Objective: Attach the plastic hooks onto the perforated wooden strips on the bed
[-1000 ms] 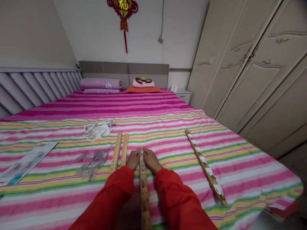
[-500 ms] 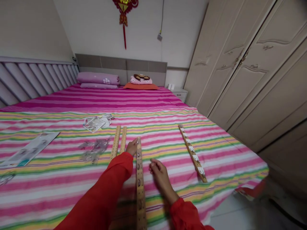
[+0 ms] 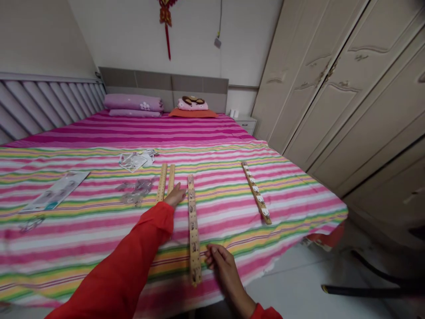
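Observation:
A light wooden strip (image 3: 193, 217) with holes and several small metal fittings along it lies lengthwise in front of me on the striped cloth. My left hand (image 3: 175, 196) is just left of its far end, palm down, fingers stretched out and not wrapped around it. Beside the strip's near end, on the right, is my right hand (image 3: 226, 266). Its fingers are curled in with the thumb against them; whatever may be between them is hidden. Two bare wooden strips with holes (image 3: 161, 182) lie left of my left hand, partly covered by it.
Further right rests a wooden strip with white round fittings (image 3: 255, 190). To the left are small clear plastic pieces (image 3: 137, 191), a heap of packaging (image 3: 137, 159), a flat pack (image 3: 59, 191) and thin wire-like pieces (image 3: 32, 223). The bed's edge (image 3: 282, 259) drops to the floor at right.
The strip now shows its near end and lies free of my left hand, which has let go of its far end and shifted left. My right hand has moved back toward me.

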Demonstrator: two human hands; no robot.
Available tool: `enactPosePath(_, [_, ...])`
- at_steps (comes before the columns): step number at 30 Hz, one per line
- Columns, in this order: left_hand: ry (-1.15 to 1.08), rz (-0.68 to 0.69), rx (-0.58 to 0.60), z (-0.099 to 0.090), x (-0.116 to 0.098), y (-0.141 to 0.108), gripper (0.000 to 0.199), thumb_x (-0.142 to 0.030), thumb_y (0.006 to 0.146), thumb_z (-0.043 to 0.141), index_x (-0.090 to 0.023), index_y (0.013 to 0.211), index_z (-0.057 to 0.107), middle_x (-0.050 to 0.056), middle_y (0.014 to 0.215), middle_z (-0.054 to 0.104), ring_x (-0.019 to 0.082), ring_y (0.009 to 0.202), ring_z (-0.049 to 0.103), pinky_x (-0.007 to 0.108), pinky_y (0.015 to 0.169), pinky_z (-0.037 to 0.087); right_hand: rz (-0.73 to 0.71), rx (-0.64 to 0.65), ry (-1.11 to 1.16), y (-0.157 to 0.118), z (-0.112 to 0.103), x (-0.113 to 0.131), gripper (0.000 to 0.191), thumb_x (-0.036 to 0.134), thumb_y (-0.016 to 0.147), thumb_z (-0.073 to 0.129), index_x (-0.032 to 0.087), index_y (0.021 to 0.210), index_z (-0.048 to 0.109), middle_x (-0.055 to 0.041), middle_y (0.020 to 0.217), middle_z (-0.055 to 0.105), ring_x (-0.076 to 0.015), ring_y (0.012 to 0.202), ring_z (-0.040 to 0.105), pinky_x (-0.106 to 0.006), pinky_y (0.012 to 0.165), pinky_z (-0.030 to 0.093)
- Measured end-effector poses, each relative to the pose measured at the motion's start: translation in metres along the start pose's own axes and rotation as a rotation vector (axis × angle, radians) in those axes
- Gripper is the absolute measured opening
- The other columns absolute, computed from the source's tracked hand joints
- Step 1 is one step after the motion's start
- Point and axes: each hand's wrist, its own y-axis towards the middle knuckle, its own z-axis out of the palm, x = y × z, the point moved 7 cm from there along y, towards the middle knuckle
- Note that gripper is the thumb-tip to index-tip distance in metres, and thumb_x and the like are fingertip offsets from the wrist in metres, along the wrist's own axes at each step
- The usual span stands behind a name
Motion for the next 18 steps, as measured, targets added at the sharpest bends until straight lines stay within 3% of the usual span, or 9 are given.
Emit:
enactPosePath(2, [-0.039, 0.005, 0.008, -0.014, -0.005, -0.018, 0.067, -0.027, 0.073, 0.063, -0.012, 0.135, 0.042, 0.014, 0.111, 0.064, 0.015, 0.082, 0.065, 0.029, 0.076, 0.051, 0.046, 0.035, 0.009, -0.015, 0.0, -0.005, 0.045, 0.055, 0.067, 0.071, 0.014, 0.085, 0.071, -0.0032, 0.071, 0.065, -0.0129, 0.057, 0.057, -0.024, 0.052, 0.041])
enactPosePath(5, [-0.165, 0.179, -0.05, -0.053, -0.018, -0.041, 0.05, -0.033, 0.07, 0.065, -0.013, 0.115, 0.06, 0.01, 0.098, 0.068, 0.014, 0.075, 0.064, 0.029, 0.073, 0.052, 0.172, 0.152, 0.066, -0.036, 0.007, -0.015, 0.043, 0.049, 0.07, 0.071, 0.014, 0.095, 0.07, -0.0049, 0.076, 0.068, -0.0148, 0.062, 0.062, -0.025, 0.057, 0.045])
enactPosePath(9, [-0.166, 0.269, -0.435, -0.125, -0.006, -0.059, 0.032, -0.03, 0.065, 0.062, -0.013, 0.092, 0.067, 0.004, 0.079, 0.068, 0.012, 0.067, 0.061, 0.03, 0.072, 0.051, 0.288, 0.297, 0.191, -0.054, 0.022, -0.025, 0.047, 0.03, 0.061, 0.082, 0.016, 0.104, 0.068, -0.0062, 0.087, 0.072, -0.015, 0.07, 0.066, -0.024, 0.062, 0.047])
enactPosePath(11, [-0.141, 0.32, -0.615, -0.152, 0.006, -0.064, 0.028, -0.028, 0.065, 0.059, -0.013, 0.087, 0.067, 0.002, 0.074, 0.066, 0.013, 0.066, 0.06, 0.031, 0.072, 0.051, 0.288, 0.323, 0.233, -0.055, 0.027, -0.029, 0.047, 0.023, 0.059, 0.083, 0.016, 0.103, 0.069, -0.0056, 0.088, 0.072, -0.0142, 0.07, 0.066, -0.022, 0.062, 0.047])
enactPosePath(14, [-0.06, 0.379, -0.779, -0.172, 0.026, -0.069, 0.029, -0.029, 0.066, 0.054, -0.013, 0.087, 0.066, 0.002, 0.073, 0.065, 0.014, 0.067, 0.061, 0.03, 0.07, 0.051, 0.286, 0.323, 0.248, -0.051, 0.031, -0.037, 0.044, 0.023, 0.062, 0.082, 0.016, 0.103, 0.069, -0.0057, 0.088, 0.073, -0.0135, 0.07, 0.067, -0.021, 0.06, 0.048])
enactPosePath(18, [0.106, 0.345, -0.882, -0.178, 0.045, -0.075, 0.031, -0.032, 0.068, 0.051, -0.016, 0.089, 0.067, 0.001, 0.073, 0.064, 0.014, 0.065, 0.059, 0.03, 0.069, 0.049, 0.302, 0.329, 0.256, -0.046, 0.03, -0.048, 0.047, 0.027, 0.06, 0.083, 0.017, 0.104, 0.069, -0.0072, 0.091, 0.073, -0.0165, 0.072, 0.069, -0.023, 0.06, 0.049])
